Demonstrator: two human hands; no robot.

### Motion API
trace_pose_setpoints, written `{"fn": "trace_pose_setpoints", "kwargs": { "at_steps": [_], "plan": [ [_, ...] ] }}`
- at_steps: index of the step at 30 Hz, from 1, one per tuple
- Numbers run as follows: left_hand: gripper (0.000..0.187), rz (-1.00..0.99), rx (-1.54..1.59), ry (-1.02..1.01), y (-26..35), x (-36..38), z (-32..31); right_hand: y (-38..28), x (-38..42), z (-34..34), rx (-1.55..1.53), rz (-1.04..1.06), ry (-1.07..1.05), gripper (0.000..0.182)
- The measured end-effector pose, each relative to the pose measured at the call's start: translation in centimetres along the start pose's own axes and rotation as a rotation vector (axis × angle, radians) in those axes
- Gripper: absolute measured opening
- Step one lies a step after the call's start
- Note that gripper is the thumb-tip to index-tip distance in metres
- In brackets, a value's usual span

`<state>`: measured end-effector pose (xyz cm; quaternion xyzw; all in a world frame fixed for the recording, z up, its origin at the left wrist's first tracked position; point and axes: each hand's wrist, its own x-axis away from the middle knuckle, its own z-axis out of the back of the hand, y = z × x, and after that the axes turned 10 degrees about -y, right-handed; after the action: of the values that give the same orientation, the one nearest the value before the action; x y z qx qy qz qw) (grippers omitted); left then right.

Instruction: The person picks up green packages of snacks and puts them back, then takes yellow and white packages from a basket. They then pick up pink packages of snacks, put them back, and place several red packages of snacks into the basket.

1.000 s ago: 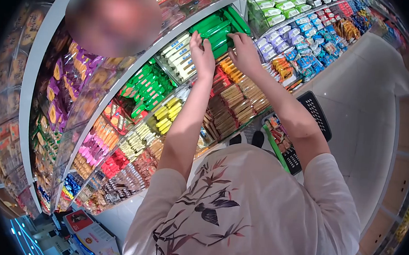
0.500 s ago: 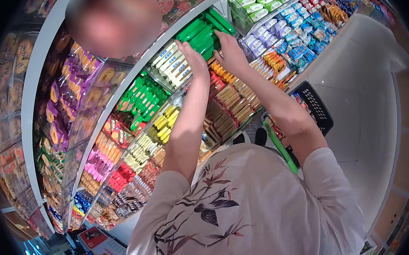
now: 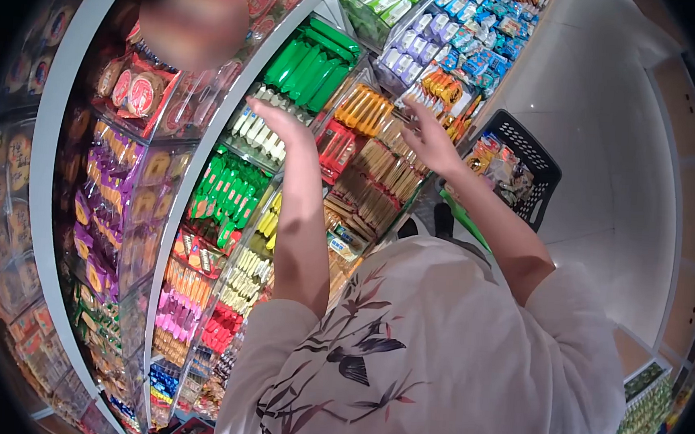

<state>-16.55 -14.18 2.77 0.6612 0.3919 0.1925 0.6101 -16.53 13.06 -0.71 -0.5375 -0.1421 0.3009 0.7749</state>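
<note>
Both hands have shifted off green packets [image 3: 305,75] and spread wider: your left hand [image 3: 287,130] now sits over white packets [image 3: 250,134], open and seemingly unladen; your right hand [image 3: 433,145] is by orange packets [image 3: 363,109], fingers loosely parted, nothing seen held. Green packets lie ahead, between your hands, long axes slanting away rightward, left nearer. Basket [image 3: 538,162] stands beyond right forearm

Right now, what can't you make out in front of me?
In the head view:
- Print on the white packets: too small.
- Packets beneath your left hand: covered by it.
- Basket, near side: behind your right forearm.
- Behind the blurred oval: masked.
- Left shelves: cut by dark edge.
</note>
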Motion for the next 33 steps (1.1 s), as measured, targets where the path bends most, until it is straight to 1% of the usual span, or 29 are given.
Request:
{"fn": "trace_pose_setpoints", "kwargs": {
  "at_steps": [2, 3, 4, 5, 6, 7, 8, 10, 11, 12, 14, 16, 17, 18, 20, 21, 22, 23, 26, 27, 30, 31, 33],
  "plan": [
    [0.082, 0.127, 0.136, -0.102, 0.2, 0.7, -1.1, 2.2, 5.7, 0.8, -0.137, -0.189, 0.007, 0.050],
    [0.085, 0.213, 0.182, -0.161, 0.3, 1.0, -1.6, 2.4, 8.5, 1.6, -0.126, -0.234, 0.039, 0.049],
    [0.087, 0.242, 0.220, -0.169, 2.8, 2.2, -3.1, 2.3, 11.5, 2.3, -0.117, -0.287, 0.070, 0.047],
    [0.078, 0.358, 0.262, -0.120, 4.1, 2.6, -3.6, 2.3, 14.3, 2.9, -0.111, -0.347, 0.099, 0.046],
    [0.072, 0.355, 0.203, -0.104, 4.8, 3.9, -3.7, 2.7, 17.3, 3.3, -0.146, -0.381, 0.176, 0.043],
    [0.066, 0.353, 0.145, -0.087, 5.5, 5.3, -3.7, 0.6, 19.8, 4.4, -0.136, -0.475, 0.233, 0.041],
    [0.063, 0.202, -0.002, -0.126, 6.0, 6.8, -3.4, -1.8, 21.6, 5.2, -0.129, -0.553, 0.295, 0.040],
    [0.058, -0.069, -0.215, -0.328, 6.2, 11.1, -3.4, -3.1, 26.0, 5.4, -0.046, -0.672, 0.501, 0.038],
    [0.054, -0.083, -0.151, -0.454, 5.5, 14.0, -3.8, -3.6, 27.6, 5.3, -0.002, -0.733, 0.600, 0.037],
    [0.052, -0.017, -0.109, -0.574, 4.4, 16.6, -4.1, -4.1, 28.3, 4.8, 0.032, -0.715, 0.617, 0.037],
    [0.048, 0.356, -0.031, -0.760, 4.3, 22.6, -5.3, -5.5, 28.7, 3.6, 0.095, -0.668, 0.635, 0.036],
    [0.047, 0.777, 0.271, -0.813, 2.3, 26.3, -7.2, -6.8, 26.4, 2.4, 0.113, -0.614, 0.606, 0.037],
    [0.047, 0.954, 0.442, -0.855, 1.8, 27.9, -8.1, -7.0, 25.1, 2.4, 0.308, -0.514, 0.500, 0.043],
    [0.049, 1.190, 0.556, -0.837, 1.7, 29.0, -9.3, -7.5, 23.6, 2.6, 0.398, -0.338, 0.445, 0.047],
    [0.052, 1.274, 0.706, -1.052, 0.2, 31.4, -9.4, -6.9, 21.0, 2.3, 0.537, -0.019, 0.352, 0.055],
    [0.054, 1.407, 0.701, -1.079, 1.4, 31.7, -10.1, -7.1, 20.1, 2.0, 0.561, 0.028, 0.271, 0.058],
    [0.056, 1.539, 0.698, -1.098, 2.6, 32.0, -10.8, -7.2, 19.2, 2.1, 0.539, 0.070, 0.158, 0.056],
    [0.060, 1.625, 0.812, -1.214, 1.1, 32.8, -10.1, -6.4, 18.8, 1.8, 0.535, 0.171, 0.156, 0.047],
    [0.061, 1.530, 0.918, -1.204, 1.1, 32.6, -8.8, -3.3, 19.1, 2.0, 0.417, 0.237, 0.059, 0.041],
    [0.060, 1.529, 0.823, -1.133, 1.6, 32.8, -8.8, -2.3, 19.3, 2.8, 0.341, 0.254, 0.075, 0.032],
    [0.059, 1.534, 0.546, -0.889, 4.4, 34.5, -9.5, 2.3, 20.9, 5.6, 0.308, -0.040, 0.015, 0.022],
    [0.059, 1.437, 0.442, -0.907, 4.2, 34.8, -10.3, 4.3, 21.5, 7.5, 0.348, -0.021, 0.002, 0.019],
    [0.059, 1.258, 0.220, -0.923, 4.3, 35.6, -12.1, 10.4, 24.0, 10.8, 0.220, -0.216, -0.047, 0.018]
  ]
}}
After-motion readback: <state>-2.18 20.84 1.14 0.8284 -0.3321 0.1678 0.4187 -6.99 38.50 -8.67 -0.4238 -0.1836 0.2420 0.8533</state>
